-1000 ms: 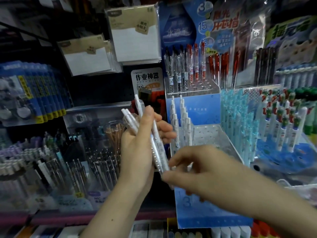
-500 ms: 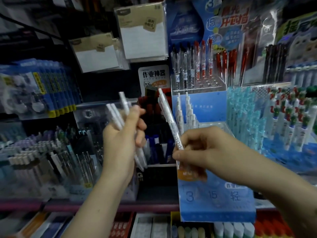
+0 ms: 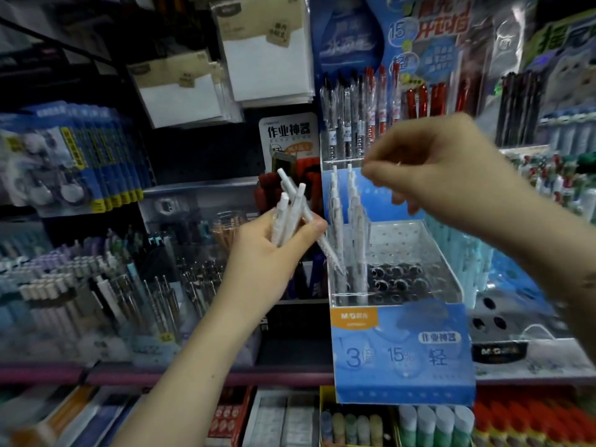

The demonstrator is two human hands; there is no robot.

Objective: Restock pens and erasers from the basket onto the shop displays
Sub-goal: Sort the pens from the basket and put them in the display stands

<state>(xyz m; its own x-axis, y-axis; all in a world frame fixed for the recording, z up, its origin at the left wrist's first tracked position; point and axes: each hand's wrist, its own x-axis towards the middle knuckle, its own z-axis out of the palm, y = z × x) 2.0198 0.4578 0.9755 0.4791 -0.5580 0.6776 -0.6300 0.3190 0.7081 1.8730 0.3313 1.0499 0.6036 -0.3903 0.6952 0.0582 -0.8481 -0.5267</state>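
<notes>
- Shelf wall: packed stationery, mostly plastic-wrapped, blurred at the edges; purple shelf rail runs along the bottom.
- Blue display: cardboard front printed "3", "15%", clear acrylic tray above with rows of round holes; about nine holes visible and unfilled at right.
- Two hanging packs of white pads, kraft-brown headers, glossy sleeves.
- Blue carded packs at left, stacked edge-on, count unclear.
- Upper tier pens: clear barrels, dark and red caps, standing upright; roughly seven, blur prevents exact count.
- White pens in tray: slim, dotted barrels, upright in the left holes; two columns, number per column unclear.
- Left hand: fingers and thumb wrapped round a bunch of white pens, three clicker ends showing, one pen tilted across the others, its tip reaching down beside the tray's left edge.
- Right hand: above the tray, thumb and forefinger pinched together; a thin pale sliver shows at the pinch, cannot tell what it is or whether anything is held.
- Bottom shelf: four pale-capped tubes, red items right of them.
</notes>
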